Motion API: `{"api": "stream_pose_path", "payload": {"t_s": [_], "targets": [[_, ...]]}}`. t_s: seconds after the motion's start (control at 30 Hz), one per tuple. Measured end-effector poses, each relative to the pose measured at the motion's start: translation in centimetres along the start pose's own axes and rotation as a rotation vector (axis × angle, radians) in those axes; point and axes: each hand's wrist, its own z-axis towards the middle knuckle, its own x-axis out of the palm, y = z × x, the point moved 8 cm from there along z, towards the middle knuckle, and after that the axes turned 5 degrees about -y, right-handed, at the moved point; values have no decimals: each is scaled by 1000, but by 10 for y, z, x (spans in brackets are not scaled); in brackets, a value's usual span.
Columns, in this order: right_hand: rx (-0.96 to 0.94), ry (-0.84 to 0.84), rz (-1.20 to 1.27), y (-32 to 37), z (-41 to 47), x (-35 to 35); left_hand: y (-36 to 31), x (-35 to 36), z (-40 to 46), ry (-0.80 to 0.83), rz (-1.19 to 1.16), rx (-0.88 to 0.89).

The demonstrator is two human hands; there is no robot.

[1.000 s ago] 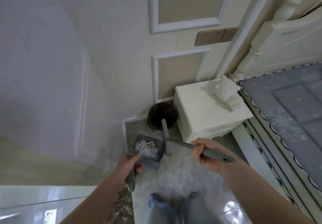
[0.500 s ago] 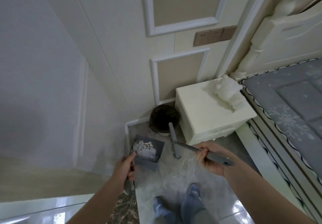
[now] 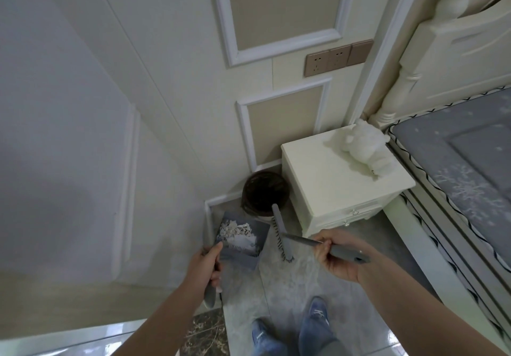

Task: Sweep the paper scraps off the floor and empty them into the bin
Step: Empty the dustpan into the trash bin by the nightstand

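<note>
My left hand [image 3: 206,268] grips the handle of a grey dustpan [image 3: 249,253]. A heap of white paper scraps [image 3: 237,234] lies in the pan, which I hold level above the floor, just short of the bin. The dark round bin [image 3: 265,193] stands in the corner between the wall and a nightstand. My right hand [image 3: 336,256] grips the grey handle of a small brush [image 3: 280,234], whose head points toward the bin, beside the pan's right edge.
A cream nightstand [image 3: 331,187] with a white plush toy [image 3: 365,148] stands right of the bin. A bed with a grey cover [image 3: 470,167] fills the right side. Panelled walls close the corner. My blue shoes [image 3: 315,317] stand on the marble floor.
The brush head has drawn back from the bin's rim and turned. The dustpan sits a little nearer the bin. My feet have stepped forward.
</note>
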Motion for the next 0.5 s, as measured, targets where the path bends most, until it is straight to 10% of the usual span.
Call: {"api": "stream_pose_path", "payload": {"t_s": [0.5], "targets": [[3,1,4,4,-6,1,-13,11,-18,-28,60,52]]}}
